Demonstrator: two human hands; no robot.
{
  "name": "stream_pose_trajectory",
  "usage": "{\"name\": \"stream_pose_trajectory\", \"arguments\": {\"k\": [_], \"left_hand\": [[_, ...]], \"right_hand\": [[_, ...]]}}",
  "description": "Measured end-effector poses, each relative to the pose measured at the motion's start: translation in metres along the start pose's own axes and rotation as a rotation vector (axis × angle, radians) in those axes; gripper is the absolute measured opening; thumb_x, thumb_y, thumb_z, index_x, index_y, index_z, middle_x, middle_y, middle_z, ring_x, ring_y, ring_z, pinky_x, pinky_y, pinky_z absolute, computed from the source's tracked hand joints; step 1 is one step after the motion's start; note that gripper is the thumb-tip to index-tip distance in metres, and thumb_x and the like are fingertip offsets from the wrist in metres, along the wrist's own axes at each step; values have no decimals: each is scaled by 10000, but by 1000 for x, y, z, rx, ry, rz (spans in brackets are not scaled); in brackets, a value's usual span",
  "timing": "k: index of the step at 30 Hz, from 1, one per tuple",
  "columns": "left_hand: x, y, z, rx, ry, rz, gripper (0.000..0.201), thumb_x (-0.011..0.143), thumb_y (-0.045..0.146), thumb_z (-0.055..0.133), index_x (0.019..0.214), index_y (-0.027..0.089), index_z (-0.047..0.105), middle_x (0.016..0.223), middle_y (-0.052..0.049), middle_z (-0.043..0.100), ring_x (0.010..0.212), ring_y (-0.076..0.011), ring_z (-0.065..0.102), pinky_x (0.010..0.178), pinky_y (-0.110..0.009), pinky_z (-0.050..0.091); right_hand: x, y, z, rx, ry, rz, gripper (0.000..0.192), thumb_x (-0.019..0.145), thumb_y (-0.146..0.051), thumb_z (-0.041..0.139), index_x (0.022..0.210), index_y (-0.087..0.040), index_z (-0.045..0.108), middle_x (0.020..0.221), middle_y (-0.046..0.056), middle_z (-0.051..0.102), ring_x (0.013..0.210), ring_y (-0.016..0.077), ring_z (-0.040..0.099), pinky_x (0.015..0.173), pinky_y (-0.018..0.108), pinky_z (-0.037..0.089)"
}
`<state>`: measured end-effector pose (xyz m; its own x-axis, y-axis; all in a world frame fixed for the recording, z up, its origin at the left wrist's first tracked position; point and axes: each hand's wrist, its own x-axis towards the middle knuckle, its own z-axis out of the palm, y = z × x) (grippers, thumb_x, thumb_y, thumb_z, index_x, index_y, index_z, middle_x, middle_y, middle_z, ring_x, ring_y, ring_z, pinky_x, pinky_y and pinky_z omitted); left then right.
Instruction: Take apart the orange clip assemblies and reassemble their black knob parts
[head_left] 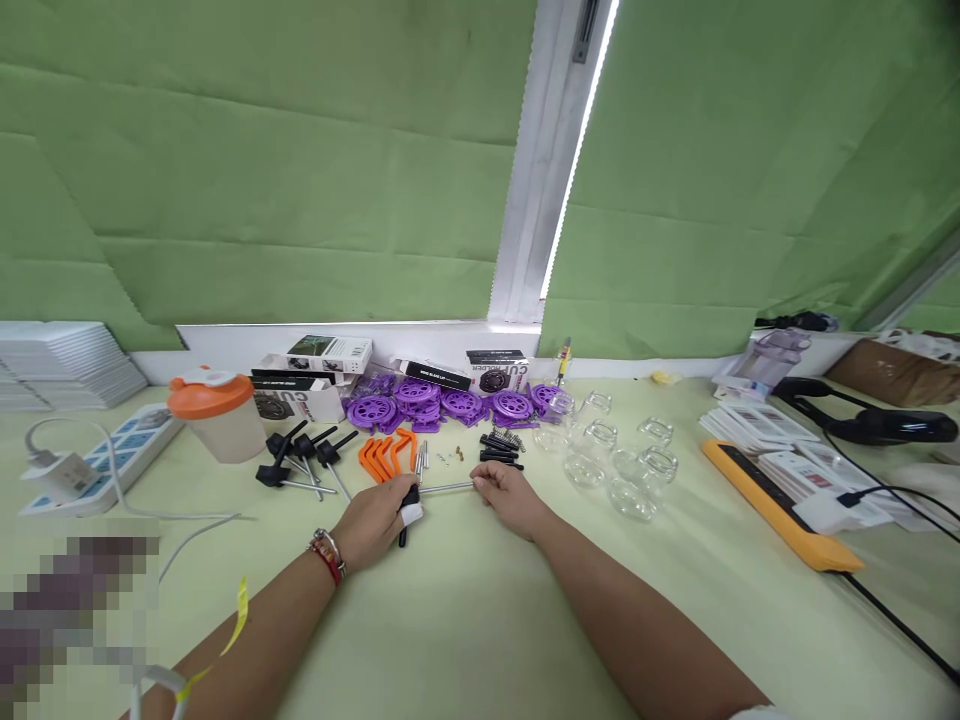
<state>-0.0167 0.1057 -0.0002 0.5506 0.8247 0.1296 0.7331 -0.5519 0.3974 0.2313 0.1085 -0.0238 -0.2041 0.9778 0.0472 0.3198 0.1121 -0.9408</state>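
Observation:
My left hand (375, 525) is closed around the black crosswise handle of a T-handle metal rod (446, 488), which points to the right. At its far end, my right hand (510, 497) pinches the tip between thumb and fingers; whether a small part sits there too is hidden. White tape or cloth wraps a finger of the left hand. Several similar black T-handle rods (306, 460) lie left of it. Just beyond the hands are orange bent pieces (388, 457), thin metal pins (422, 457), small brass bits (460, 455) and black cylinders (500, 450) beside springs or screws.
Purple wheel-like parts (441, 403) and cup holder boxes (300, 395) line the back. Clear glass jars (634, 490) stand right of my right forearm. An orange-lidded cup (225, 420) and power strip (112, 455) stand left; an orange-edged power strip (780, 505) lies right.

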Motion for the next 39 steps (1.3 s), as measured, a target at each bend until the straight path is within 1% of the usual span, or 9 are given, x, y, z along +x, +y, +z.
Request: {"name": "stream_pose_trajectory", "arguments": {"k": [3,6,11,16,19,21,23,29,39], "left_hand": [[0,1,-1,10,-2,-7,315,882,414,322,1099,224,449,905,-51,615,794,-214,563,674,-292,385],[1,1,-1,18,-5,-5,319,886,416,321,1108,221,442,910,-54,616,793,-215,564,670,-291,383],[1,1,0,10,-4,2,315,889,414,322,1110,226,443,925,-54,621,813,-215,568,674,-288,386],[0,0,0,4,-6,4,317,889,411,322,1117,226,442,952,-59,620,830,-215,567,683,-291,391],[1,0,0,-8,-5,8,314,888,407,322,1115,228,446,951,-56,617,822,-209,564,686,-290,395],[1,-1,0,-17,3,5,319,886,414,325,1117,232,446,933,-49,617,810,-205,560,688,-290,396],[1,-1,0,-24,7,5,323,885,417,324,1120,233,447,926,-45,618,809,-205,558,691,-292,396],[1,-2,0,-22,0,5,324,885,415,323,1121,230,446,956,-54,618,835,-211,562,711,-296,395],[2,0,-2,-18,-19,0,317,885,407,328,1118,225,443,944,-58,617,836,-215,562,702,-297,392]], "right_hand": [[0,0,0,16,4,-4,137,785,-308,503,842,-186,527,608,-38,460,565,106,438,546,226,343],[0,1,0,-32,3,-6,111,791,-293,492,805,-189,528,587,-39,460,545,101,411,528,220,323],[0,1,0,-107,1,2,203,828,-338,447,733,-177,528,591,-26,485,514,92,381,512,217,303],[1,2,0,-122,3,-17,292,854,-384,408,701,-170,535,601,-16,496,541,101,414,534,222,323],[1,3,-1,-64,-13,-8,272,859,-397,400,777,-179,541,618,-18,502,559,108,439,544,227,338],[1,3,-2,0,-26,-12,213,843,-385,438,867,-192,526,639,-26,496,591,115,471,562,231,358],[0,4,-3,36,-36,-21,178,821,-354,478,912,-203,505,647,-33,484,612,119,491,579,236,373],[0,4,-4,-51,-42,-8,105,814,-294,472,844,-204,517,621,-29,509,549,101,430,540,221,343],[1,1,-3,-114,-36,-9,197,835,-336,440,739,-183,516,622,-17,529,524,95,381,516,214,304]]}}
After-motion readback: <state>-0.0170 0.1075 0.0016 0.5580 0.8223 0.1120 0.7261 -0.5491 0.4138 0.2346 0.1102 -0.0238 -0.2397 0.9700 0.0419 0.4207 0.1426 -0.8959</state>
